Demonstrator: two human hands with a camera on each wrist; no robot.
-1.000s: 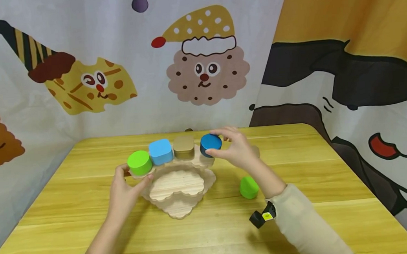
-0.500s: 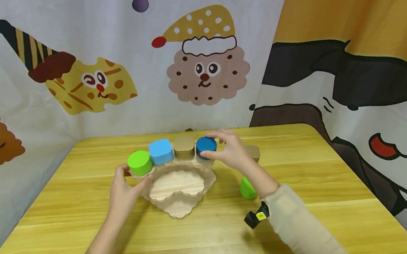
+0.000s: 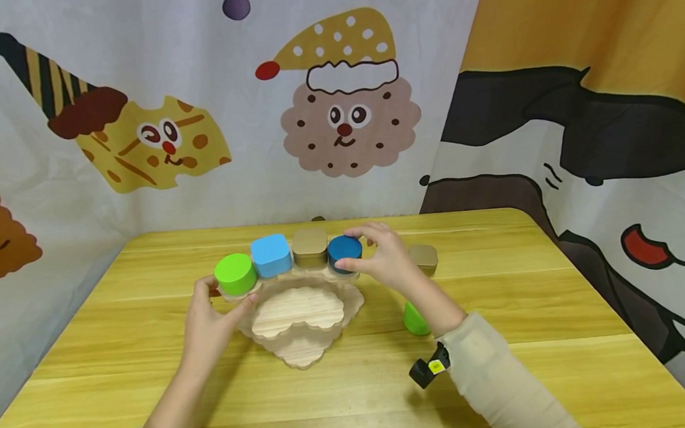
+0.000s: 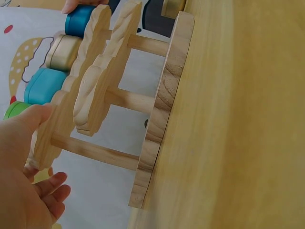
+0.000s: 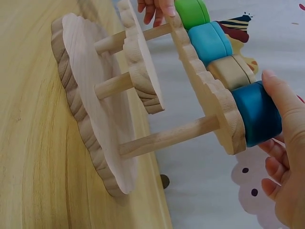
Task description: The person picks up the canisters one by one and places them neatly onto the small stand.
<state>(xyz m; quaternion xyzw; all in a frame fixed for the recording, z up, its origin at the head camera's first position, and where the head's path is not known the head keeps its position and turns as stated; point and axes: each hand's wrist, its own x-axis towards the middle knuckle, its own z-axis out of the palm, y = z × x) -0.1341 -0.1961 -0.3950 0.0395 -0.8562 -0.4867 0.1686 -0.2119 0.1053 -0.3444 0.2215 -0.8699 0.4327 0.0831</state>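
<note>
A tiered wooden display stand with scalloped edges stands on the table. Along its top shelf sit a green round tin, a light blue square tin and a gold square tin. My right hand pinches a dark blue round tin between thumb and fingers, at the shelf's right end beside the gold tin. On the other side, my left hand holds the shelf's left end, its thumb at the edge near the green tin and fingers behind.
To the right on the wooden table lie another gold tin and another green tin, the latter partly hidden by my right forearm. A printed cloth hangs behind the table's far edge.
My right hand has moved left and slightly down with the dark blue tin, bringing it close beside the gold one. More of the gold tin on the table shows. My left hand stays put.
</note>
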